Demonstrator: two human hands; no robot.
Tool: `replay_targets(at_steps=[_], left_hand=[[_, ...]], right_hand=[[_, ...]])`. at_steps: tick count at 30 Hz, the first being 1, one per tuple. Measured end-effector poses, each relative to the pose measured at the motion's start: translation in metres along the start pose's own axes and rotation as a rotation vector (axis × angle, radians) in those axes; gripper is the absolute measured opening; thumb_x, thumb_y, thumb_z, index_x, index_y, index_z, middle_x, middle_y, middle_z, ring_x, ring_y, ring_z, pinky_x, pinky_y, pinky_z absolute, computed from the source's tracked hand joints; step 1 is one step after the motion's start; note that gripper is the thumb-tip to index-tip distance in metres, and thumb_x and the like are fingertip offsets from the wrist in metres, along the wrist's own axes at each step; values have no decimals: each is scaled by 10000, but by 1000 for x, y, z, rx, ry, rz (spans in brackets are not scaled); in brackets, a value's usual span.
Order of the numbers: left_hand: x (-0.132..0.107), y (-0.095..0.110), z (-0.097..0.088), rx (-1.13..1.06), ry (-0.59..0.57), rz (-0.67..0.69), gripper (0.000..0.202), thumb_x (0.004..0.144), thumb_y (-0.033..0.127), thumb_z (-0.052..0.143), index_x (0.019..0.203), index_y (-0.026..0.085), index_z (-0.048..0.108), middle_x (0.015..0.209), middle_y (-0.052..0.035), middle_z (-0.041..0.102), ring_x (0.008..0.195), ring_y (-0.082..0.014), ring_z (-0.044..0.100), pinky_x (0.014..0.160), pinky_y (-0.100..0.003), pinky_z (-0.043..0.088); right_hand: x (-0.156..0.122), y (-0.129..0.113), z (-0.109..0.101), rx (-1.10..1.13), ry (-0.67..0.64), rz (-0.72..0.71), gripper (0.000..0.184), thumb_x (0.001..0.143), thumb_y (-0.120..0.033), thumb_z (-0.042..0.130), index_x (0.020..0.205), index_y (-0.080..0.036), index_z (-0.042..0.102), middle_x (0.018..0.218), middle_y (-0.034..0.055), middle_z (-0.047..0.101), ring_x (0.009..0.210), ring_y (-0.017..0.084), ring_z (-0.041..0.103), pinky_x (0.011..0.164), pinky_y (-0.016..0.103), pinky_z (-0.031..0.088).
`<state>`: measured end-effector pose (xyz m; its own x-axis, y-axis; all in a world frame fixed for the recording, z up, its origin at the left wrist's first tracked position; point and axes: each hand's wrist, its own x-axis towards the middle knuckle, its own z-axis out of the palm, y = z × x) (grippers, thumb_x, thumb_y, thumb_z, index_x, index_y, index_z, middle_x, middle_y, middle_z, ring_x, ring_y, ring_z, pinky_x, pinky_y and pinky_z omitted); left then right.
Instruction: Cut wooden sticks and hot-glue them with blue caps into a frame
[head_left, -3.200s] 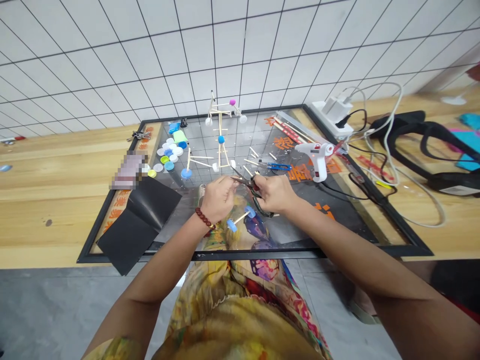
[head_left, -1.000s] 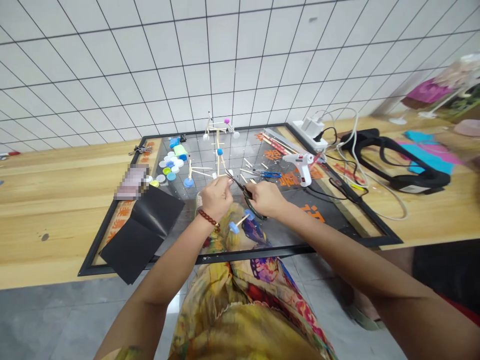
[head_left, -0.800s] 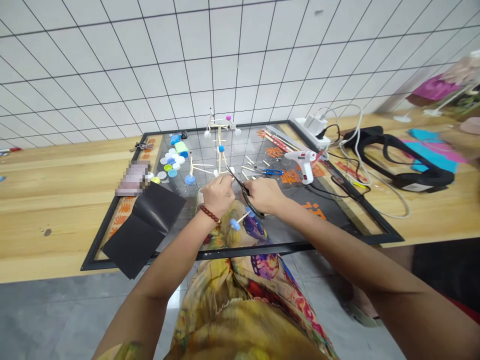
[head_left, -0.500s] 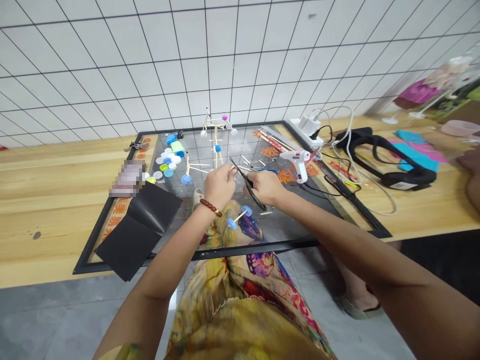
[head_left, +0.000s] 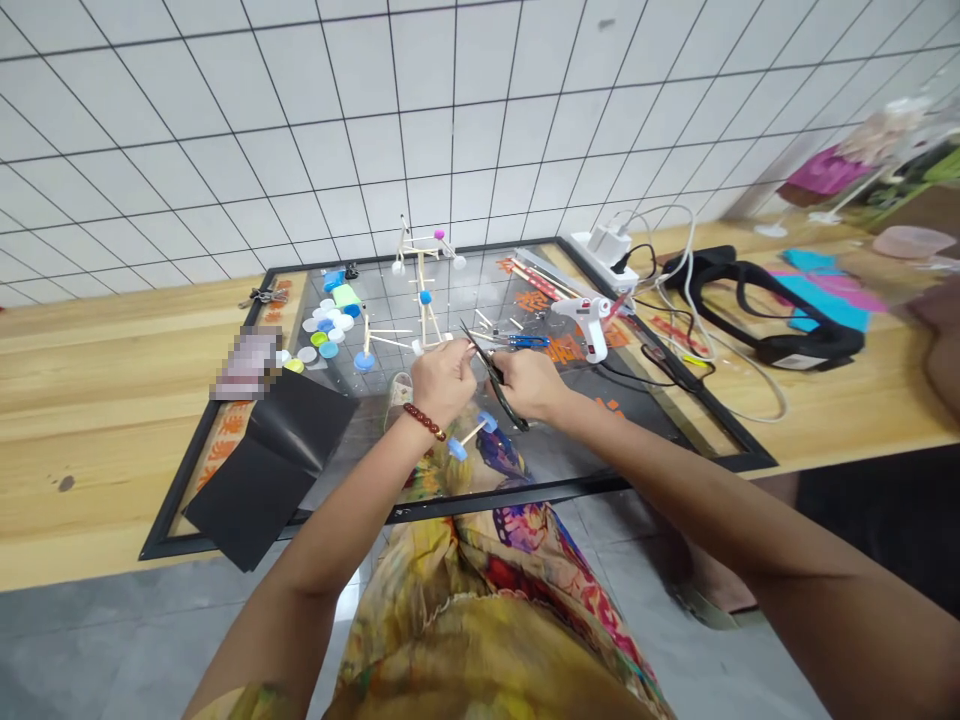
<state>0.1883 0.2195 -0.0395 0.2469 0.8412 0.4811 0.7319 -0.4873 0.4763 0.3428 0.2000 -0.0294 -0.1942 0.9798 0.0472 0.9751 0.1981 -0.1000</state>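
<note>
On a framed glass sheet (head_left: 600, 484) lying on the table, the right hand (head_left: 531, 385) curls its fingers (head_left: 510, 378) around the black scissors (head_left: 512, 412), while the left hand (head_left: 442, 382) pinches near the blades, its catch hidden. Beyond stands an assembled stick model (head_left: 424, 300); loose sticks (head_left: 390, 338) and bottle caps (head_left: 322, 335) lie unused, and a blue-capped stick piece (head_left: 471, 435) rests just below the hands.

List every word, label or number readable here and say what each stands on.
Nothing can be quoted.
The orange characters on the black-framed board are too blurred to read.
The packet is pixelated.
The white label on the black strap is too small.
</note>
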Motion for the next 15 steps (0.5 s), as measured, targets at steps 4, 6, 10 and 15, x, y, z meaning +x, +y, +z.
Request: replay_targets(at_steps=[4,6,10,15], left_hand=[[21,4,-5,-165,-54,-112,196,870,211,509,694,196,596,637,-30,596,663,-182,559,621,-277,340],[34,9,-9,-401,-121,-197,245,836,192,537,591,184,539,542,1,529,573,-145,504,585,-258,327],[47,15,-14,-815,-290,-433,231,799,165,548,569,166,522,458,39,469,410,-73,326,482,-230,240],[36,4,-5,-934,-191,-335,132,787,188,597,659,154,593,492,45,511,448,-64,391,498,-200,290]], right_hand=[[8,8,3,54,57,20,314,783,-367,440,855,-174,677,803,105,721,734,221,625,604,293,283],[12,15,2,52,111,37,327,784,-387,441,864,-174,675,793,101,719,732,226,625,606,295,286],[13,26,-2,12,161,37,356,758,-432,470,893,-177,677,785,98,721,736,246,634,604,301,284],[6,21,-16,-62,151,50,357,765,-423,468,919,-180,680,787,108,725,744,254,644,592,305,275]])
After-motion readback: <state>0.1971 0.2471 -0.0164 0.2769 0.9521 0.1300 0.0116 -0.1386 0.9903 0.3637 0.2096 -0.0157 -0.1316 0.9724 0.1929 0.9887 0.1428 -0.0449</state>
